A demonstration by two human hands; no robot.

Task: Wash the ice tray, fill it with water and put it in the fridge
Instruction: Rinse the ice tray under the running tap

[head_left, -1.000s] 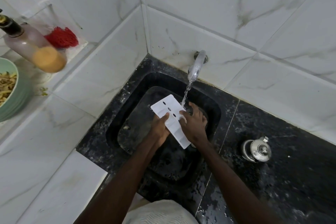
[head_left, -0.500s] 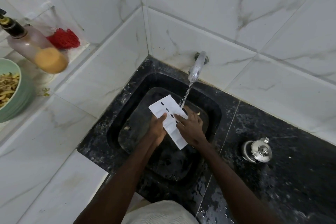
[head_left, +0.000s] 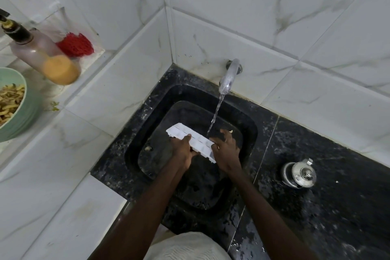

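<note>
- Left hand (head_left: 183, 152) first: fingers curled over the near long edge of the ice tray (head_left: 197, 143), a firm grip around mid-length.
- Right hand (head_left: 226, 154) is at the tray's near-right end, fingers spread and loosely bent. It touches the tray, but I cannot tell whether it pinches that end.
- The tray is held above the black sink (head_left: 160, 95), cells facing up, its long axis running from far-left to near-right.
- Outward now: the water stream (head_left: 216, 112) drops from the tap (head_left: 229, 76) and lands just beyond the tray's far long edge, by the right hand's fingertips (head_left: 223, 132), not into the cells.
- My read: the right end is nearest the water, so the tray needs to be nudged away from the body, right end leading, to get the cells under the flow.
</note>
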